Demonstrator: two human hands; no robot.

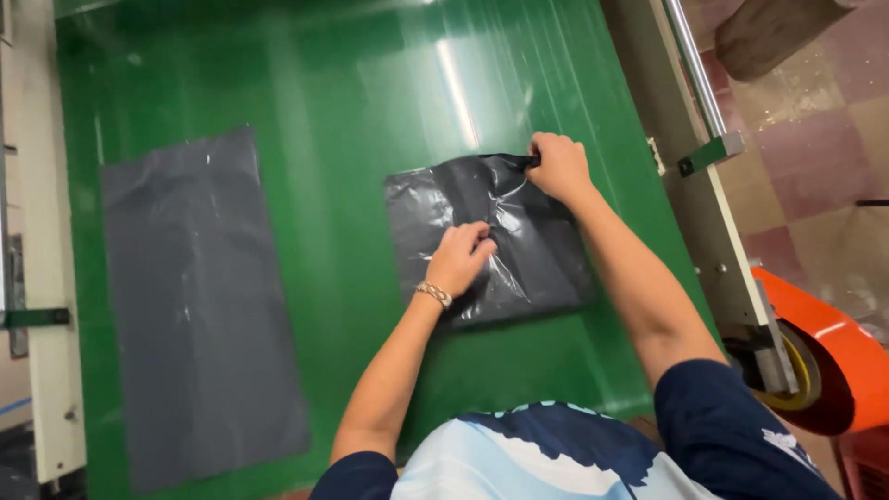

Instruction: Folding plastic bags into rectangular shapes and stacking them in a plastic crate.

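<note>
Head view: looking down, I have both hands on a folded black plastic bag [491, 236] lying on the glossy green table [352, 93]. My right hand [558, 167] is curled tight at the bag's far edge, pinching a bit of the film between thumb and fingers. My left hand [460, 257], with a beaded bracelet [433, 294] at the wrist, rests nearer to me on the middle of the bag, fingers bent and nipping a fold of the plastic. Between the two grips the film is crinkled and shiny, with creases running from one hand to the other; the rest of the bag lies flat, roughly square, its near edge just past my left wrist. Well off to the left of my left hand a second, larger grey bag [199, 306] lies spread flat and dull, long and rectangular, apart from the one I hold. To the right of my right arm runs the table's pale metal side rail [713, 204], and below it, near my right elbow, sits an orange roll [829, 356] with a yellow core.
</note>
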